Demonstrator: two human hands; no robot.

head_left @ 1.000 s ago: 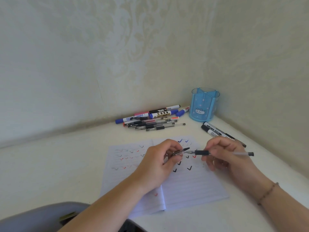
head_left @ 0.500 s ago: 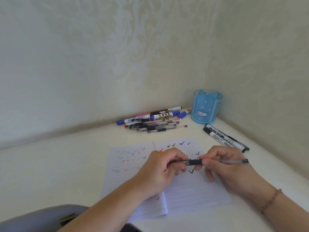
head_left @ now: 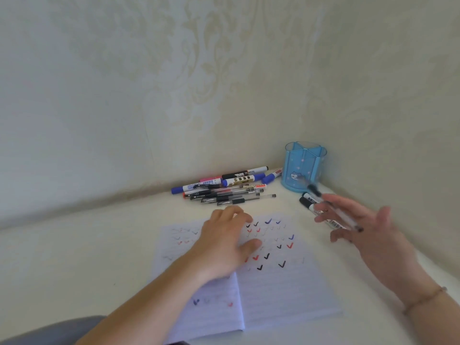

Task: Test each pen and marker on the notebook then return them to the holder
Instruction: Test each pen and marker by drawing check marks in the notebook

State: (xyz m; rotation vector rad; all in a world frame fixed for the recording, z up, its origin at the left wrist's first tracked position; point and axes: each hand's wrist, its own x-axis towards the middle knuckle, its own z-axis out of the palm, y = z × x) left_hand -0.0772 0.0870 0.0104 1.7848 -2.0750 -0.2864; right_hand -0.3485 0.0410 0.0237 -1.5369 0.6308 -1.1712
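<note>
One clear gel pen (head_left: pixel 331 207) is in hand at this moment, blurred, lying across the spread fingers of the right hand (head_left: pixel 361 225). Its dark grip end points toward the blue pen holder (head_left: pixel 305 168) at the table's far right corner. Whether those fingers pinch the pen or merely carry it, I cannot tell; they look nearly straight. The step appears to be the return: this pen tested and now heading for the holder, whose compartments show nothing inside.

Just under that hand lie two black-and-white markers (head_left: pixel 310 202) near the table's right edge, beside the holder. The left hand (head_left: pixel 226 242) rests flat, fingers relaxed, on the open notebook (head_left: pixel 273 290), whose pages carry black, red and blue ticks. Along the table's far edge sits a pile of pens and markers (head_left: pixel 224 188).

Next, the pen probably needs tipping upright over one compartment and letting go; then a fresh pen comes from the pile.
</note>
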